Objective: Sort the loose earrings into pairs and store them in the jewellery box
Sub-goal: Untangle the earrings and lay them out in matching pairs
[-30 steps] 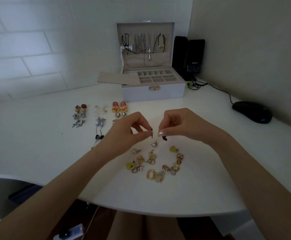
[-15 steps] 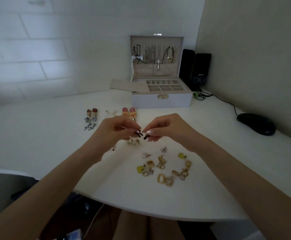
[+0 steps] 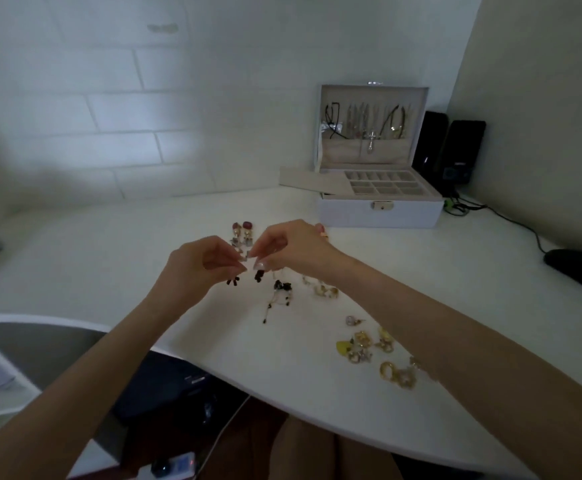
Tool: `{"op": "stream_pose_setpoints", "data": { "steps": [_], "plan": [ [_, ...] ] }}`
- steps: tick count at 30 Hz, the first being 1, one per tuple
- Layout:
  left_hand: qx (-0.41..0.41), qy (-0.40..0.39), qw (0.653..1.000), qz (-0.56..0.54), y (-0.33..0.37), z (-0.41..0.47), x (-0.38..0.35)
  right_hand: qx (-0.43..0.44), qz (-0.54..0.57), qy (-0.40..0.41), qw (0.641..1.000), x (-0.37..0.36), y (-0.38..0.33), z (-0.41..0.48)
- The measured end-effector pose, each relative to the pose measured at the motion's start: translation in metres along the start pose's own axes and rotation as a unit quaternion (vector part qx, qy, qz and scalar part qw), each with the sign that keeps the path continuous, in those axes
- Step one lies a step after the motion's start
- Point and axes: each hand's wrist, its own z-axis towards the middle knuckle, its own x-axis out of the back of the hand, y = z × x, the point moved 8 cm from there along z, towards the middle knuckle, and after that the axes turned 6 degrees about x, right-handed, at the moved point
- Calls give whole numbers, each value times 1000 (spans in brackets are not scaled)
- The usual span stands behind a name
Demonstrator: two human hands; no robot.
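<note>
We see both hands raised just above the white rounded table [image 3: 116, 258], fingertips nearly meeting. The left hand [image 3: 203, 266] has thumb and forefinger closed in a fine pinch on a small black beaded earring [image 3: 233, 280], which dangles below the fingertips; the other fingers are curled loosely. The right hand [image 3: 294, 249] pinches a matching black earring [image 3: 259, 274] the same way, and it hangs just beside the first. We cannot tell whether the small silver piece between the fingertips is held or lies on the table behind.

On the table just beyond the hands lie a red-stone drop pair [image 3: 243, 232], a black-and-white dangling pair [image 3: 281, 289] and a pale gold pair [image 3: 326, 291]. Nearer the right forearm sits the heap of loose gold and yellow earrings [image 3: 369, 348]. The white jewellery box [image 3: 379, 214] stands open at the back, well apart from the hands, its compartment tray exposed.
</note>
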Motion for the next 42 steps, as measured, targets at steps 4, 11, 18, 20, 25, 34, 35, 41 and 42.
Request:
{"op": "stream_pose_setpoints", "data": {
  "steps": [4,11,18,20,25,34,35,41,42],
  "plan": [
    [18,9,998,58,-16,5,9,-17,-4,-39,999,-16,5,14],
    [23,11,995,99,-29,16,3,-48,-52,-62,996,-23,9,25],
    [-3,16,994,107,-33,22,-2,-64,-177,-61,980,-32,10,37],
    [-10,21,994,108,-34,22,-2,-58,-202,-52,976,-35,10,40],
    [-20,29,993,112,-38,24,-1,-48,-216,-35,975,-36,9,44],
    [-29,23,991,125,-39,25,-2,-40,-204,-37,977,-37,9,44],
    [-30,25,991,127,-39,26,-2,-39,-208,-39,977,-37,9,43],
    [-28,47,992,111,-38,27,0,-27,-238,-27,971,-24,2,39],
    [-27,50,993,107,-38,26,2,-20,-244,-27,969,-22,1,37]
  ]
}}
